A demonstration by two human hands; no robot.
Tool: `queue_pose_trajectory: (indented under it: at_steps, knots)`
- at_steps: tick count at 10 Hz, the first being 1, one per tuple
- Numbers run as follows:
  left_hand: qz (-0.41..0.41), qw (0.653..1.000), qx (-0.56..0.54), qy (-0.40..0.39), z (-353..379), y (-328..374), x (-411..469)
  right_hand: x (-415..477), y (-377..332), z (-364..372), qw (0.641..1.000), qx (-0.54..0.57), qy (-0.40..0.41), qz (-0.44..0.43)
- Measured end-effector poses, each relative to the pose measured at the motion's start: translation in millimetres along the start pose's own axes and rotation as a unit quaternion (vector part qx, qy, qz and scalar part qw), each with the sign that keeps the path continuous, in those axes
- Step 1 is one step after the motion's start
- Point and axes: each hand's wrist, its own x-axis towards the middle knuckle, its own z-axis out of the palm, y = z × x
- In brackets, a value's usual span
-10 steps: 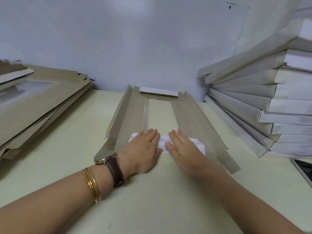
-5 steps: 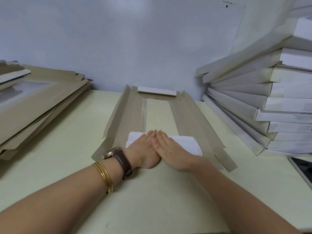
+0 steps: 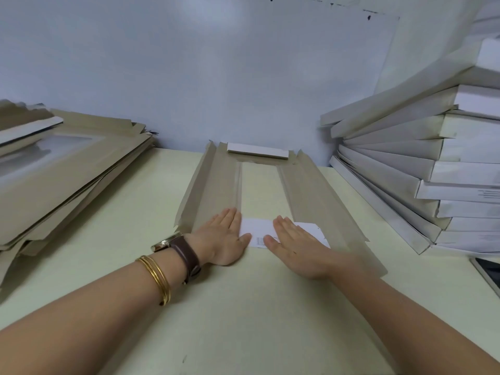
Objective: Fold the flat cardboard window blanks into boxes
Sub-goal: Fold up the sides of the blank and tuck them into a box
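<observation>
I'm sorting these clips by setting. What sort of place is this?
Probably a small packaging workbench: a pile of flat blanks on the left, a stack of folded boxes on the right, and one window blank open on the table.

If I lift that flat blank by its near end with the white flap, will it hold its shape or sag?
The blank will probably sag: it looks like thin board, long, with a window cut out of its middle. Its side flaps already lift off the table, so the creases likely hinge. It seems light; both hands press it flat.
</observation>
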Motion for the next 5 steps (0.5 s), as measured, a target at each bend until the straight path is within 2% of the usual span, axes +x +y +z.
queue_pose_trajectory:
  at_steps: [5]
  knots:
    - [-0.026,0.999,-0.025,0.012,-0.3,-5.3,-3.2,-22.0,47.3,-14.0,0.997,-0.036,0.011,0.072]
